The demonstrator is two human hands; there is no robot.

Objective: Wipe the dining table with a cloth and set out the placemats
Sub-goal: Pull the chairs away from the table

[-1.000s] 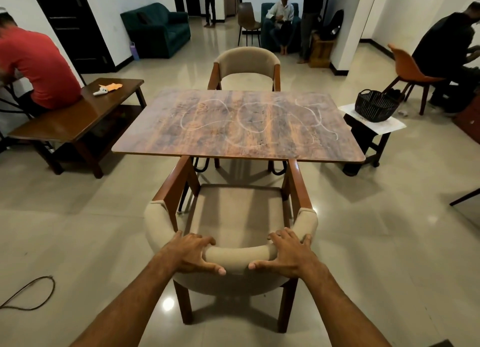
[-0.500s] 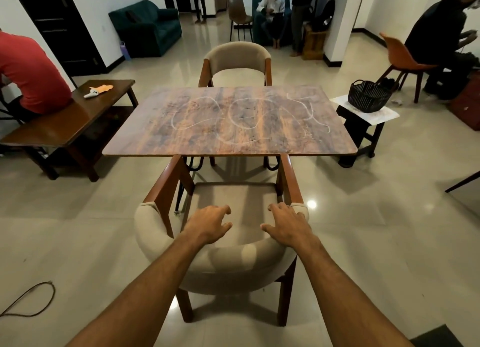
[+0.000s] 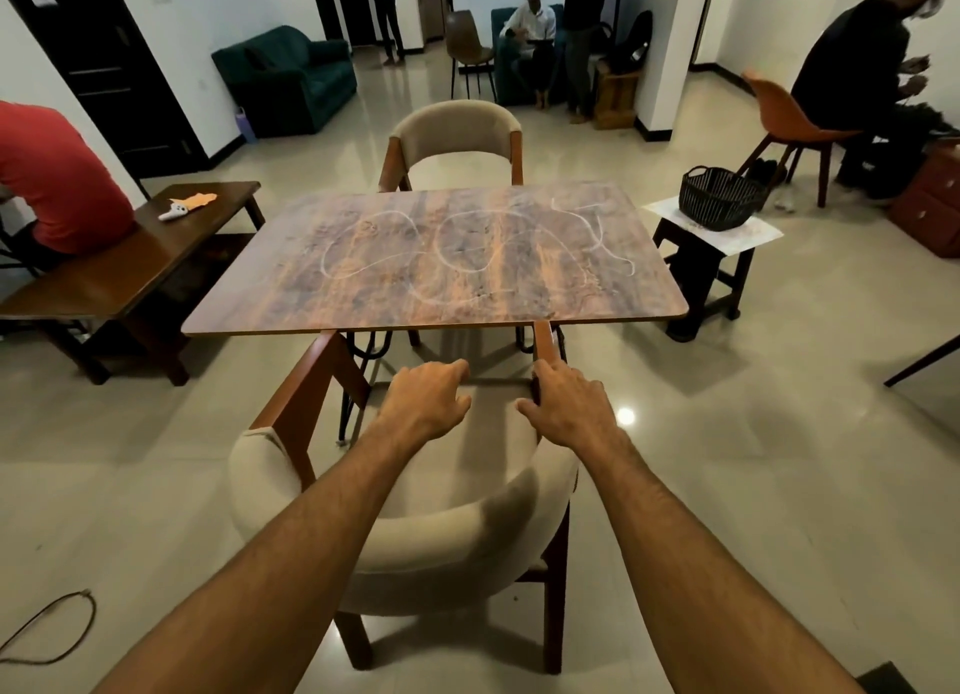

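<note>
The dining table (image 3: 436, 298) has a wood-grain top marked with white scribbled loops. In front of it stands a beige padded chair (image 3: 395, 532) with brown wooden arms. My left hand (image 3: 423, 399) and my right hand (image 3: 569, 405) hover over the chair's seat, past the backrest, fingers loosely curled and holding nothing. No cloth or placemat shows in my hands. An orange cloth (image 3: 200, 200) lies on the low wooden table at the left.
A second beige chair (image 3: 457, 137) stands at the table's far side. A low wooden table (image 3: 130, 272) with a seated person in red is at left. A black basket (image 3: 719, 197) sits on a small stool at right. A cable (image 3: 52, 631) lies on the floor.
Both hands have let go of the chair's backrest and moved forward over the seat. The chair now sits closer to me and the view has come nearer to the table.
</note>
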